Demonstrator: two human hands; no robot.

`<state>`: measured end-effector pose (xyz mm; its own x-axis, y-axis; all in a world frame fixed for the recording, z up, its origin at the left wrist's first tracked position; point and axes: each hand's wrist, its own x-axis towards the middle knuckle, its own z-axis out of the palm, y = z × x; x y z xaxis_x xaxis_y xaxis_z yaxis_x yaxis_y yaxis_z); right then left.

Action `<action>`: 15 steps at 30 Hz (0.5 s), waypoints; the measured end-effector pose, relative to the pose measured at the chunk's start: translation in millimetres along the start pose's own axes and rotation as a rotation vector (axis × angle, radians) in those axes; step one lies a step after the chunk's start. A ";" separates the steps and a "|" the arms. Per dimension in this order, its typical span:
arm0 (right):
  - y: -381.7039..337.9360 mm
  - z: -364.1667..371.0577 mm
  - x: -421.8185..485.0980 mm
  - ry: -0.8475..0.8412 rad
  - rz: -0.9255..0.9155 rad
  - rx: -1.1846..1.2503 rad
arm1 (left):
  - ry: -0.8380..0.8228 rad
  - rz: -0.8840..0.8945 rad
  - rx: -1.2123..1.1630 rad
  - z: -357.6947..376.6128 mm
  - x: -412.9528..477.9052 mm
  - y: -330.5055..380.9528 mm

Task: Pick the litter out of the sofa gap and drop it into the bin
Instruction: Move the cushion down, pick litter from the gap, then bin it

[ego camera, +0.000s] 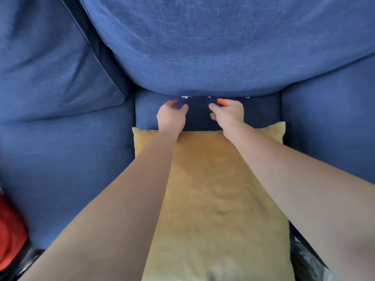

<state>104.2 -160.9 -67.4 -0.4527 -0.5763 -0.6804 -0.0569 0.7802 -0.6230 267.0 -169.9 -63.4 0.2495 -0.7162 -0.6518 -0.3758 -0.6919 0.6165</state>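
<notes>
Small white bits of litter (185,96) peek out of the dark gap where the blue back cushion (203,47) meets the seat (146,112). More white scraps (210,96) show further right along the same gap. My left hand (171,115) hovers just in front of the gap, fingers curled and apart, holding nothing. My right hand (228,112) is beside it, also open and empty, fingertips close to the gap. The bin cannot be made out with certainty.
A yellow cushion (213,199) lies on the seat under my forearms. Blue sofa cushions (50,78) rise on the left and a blue armrest (328,118) on the right. Something red (10,230) sits at the lower left; shiny plastic (308,260) shows at the lower right.
</notes>
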 end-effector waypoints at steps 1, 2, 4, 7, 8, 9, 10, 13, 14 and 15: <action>0.2 6.3 8.0 0.005 0.024 0.032 | 0.014 -0.013 -0.021 4.2 8.1 -1.7; 0.1 12.1 15.5 0.007 0.046 0.069 | 0.026 -0.016 -0.041 8.3 17.2 -2.2; 1.5 23.1 30.2 0.014 0.078 0.153 | 0.031 -0.009 -0.060 18.0 38.5 -2.3; 4.5 33.2 41.0 0.021 0.078 0.242 | -0.008 -0.055 -0.115 28.9 58.5 -1.7; 5.6 37.2 44.8 0.015 0.078 0.259 | -0.017 -0.081 -0.143 32.9 64.7 -3.6; 6.0 40.5 48.1 0.008 0.079 0.267 | -0.017 -0.098 -0.165 36.6 70.6 -6.9; 5.8 43.2 51.2 0.004 0.083 0.271 | -0.012 -0.106 -0.183 39.9 75.6 -9.9; 4.3 47.8 59.1 -0.003 0.100 0.254 | 0.008 -0.114 -0.216 47.5 84.2 -15.4; 3.7 48.9 60.6 -0.007 0.104 0.252 | 0.012 -0.118 -0.222 49.3 85.8 -16.9; 3.5 49.6 62.3 -0.008 0.107 0.249 | 0.014 -0.121 -0.229 50.5 86.5 -18.1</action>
<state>119.9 -206.2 -131.1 -0.4369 -0.4967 -0.7499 0.2119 0.7534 -0.6225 250.4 -214.7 -153.3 0.2932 -0.6274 -0.7214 -0.1310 -0.7738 0.6197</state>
